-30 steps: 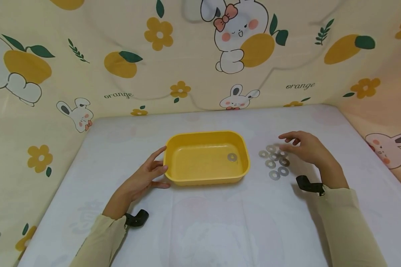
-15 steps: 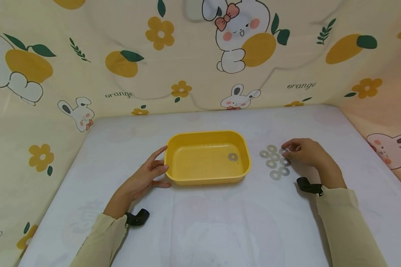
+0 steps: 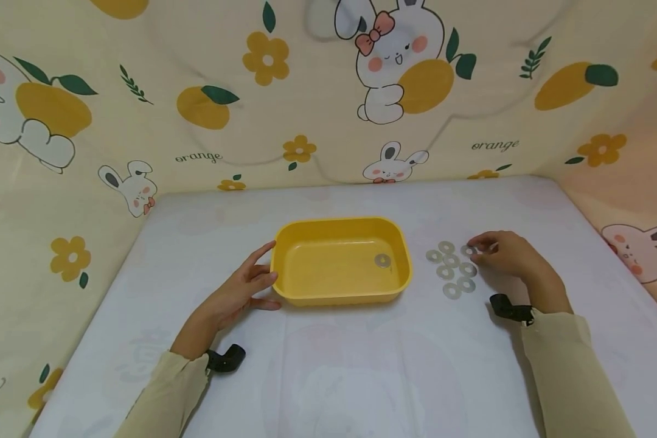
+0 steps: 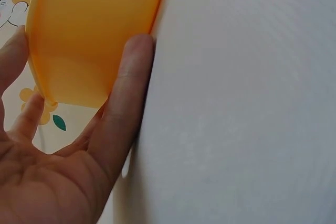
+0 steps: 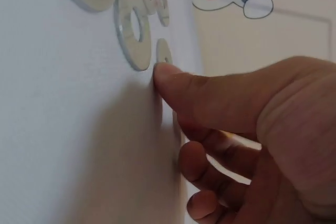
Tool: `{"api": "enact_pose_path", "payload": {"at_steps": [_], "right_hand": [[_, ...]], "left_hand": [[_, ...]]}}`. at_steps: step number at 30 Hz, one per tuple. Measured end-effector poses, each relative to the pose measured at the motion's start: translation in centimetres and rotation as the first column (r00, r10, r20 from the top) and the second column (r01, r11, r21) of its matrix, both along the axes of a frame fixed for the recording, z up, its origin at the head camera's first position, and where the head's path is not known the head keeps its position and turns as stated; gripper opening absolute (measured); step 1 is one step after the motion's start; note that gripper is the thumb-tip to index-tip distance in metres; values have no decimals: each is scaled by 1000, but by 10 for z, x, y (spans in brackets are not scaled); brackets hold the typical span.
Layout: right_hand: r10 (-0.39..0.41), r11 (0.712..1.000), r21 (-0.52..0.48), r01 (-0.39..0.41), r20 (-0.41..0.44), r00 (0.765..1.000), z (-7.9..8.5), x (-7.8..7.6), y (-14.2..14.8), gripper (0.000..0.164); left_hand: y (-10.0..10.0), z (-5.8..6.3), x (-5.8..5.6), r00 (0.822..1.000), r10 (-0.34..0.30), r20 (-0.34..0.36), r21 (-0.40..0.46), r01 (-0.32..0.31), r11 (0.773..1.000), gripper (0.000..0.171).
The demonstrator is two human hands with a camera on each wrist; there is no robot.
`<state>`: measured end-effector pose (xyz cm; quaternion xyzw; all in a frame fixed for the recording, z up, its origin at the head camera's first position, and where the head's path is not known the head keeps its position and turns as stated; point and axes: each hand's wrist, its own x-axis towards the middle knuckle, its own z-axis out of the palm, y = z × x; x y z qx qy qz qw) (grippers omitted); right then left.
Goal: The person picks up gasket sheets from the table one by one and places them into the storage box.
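My left hand (image 3: 235, 293) steadies the left end of a yellow plastic tray (image 3: 339, 299), fingers spread and fairly straight along its rim and side. In the left wrist view the thumb lies against the tray's outer wall, low by the cloth. One flat metal washer (image 3: 378, 261) lies inside, near the right end. To the right of the tray, my right hand (image 3: 509, 252) pinches a washer (image 5: 164, 47) between thumb and forefinger, down at the cloth; the thumb covers part of it. Its other fingers are curled.
Several more washers (image 3: 445, 273) lie loosely grouped between the tray and my right hand. White cloth (image 3: 339, 371) covers the table. A printed fabric (image 3: 317, 91) with rabbits and oranges rises behind and at both sides.
My right hand has come down onto the farthest-right washer; its thumb and forefinger have closed on it and shifted slightly right. My left hand stays at the tray.
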<state>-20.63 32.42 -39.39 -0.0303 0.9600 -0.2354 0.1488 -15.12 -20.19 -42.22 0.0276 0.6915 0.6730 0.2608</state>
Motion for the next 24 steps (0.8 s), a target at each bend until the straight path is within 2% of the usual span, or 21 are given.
{"api": "enact_pose_path", "payload": {"at_steps": [5, 9, 13, 19, 24], "right_hand": [[-8, 999, -41, 10, 33, 999, -1, 0, -2, 38], [14, 998, -66, -13, 9, 1000, -4, -1, -4, 43], [19, 998, -55, -20, -22, 1000, -7, -2, -7, 49], [-8, 999, -36, 7, -34, 999, -9, -4, -8, 42], [-23, 999, -28, 22, -36, 999, -11, -6, -7, 45]], "left_hand": [[0, 1, 1, 1000, 6, -5, -3, -6, 1000, 72], [0, 1, 1, 1000, 5, -5, -11, -5, 1000, 73], [1, 2, 1, 1000, 2, -6, -9, -3, 1000, 72], [1, 2, 0, 1000, -1, -4, -21, 1, 1000, 70], [1, 2, 1, 1000, 0, 2, -43, 0, 999, 69]]}}
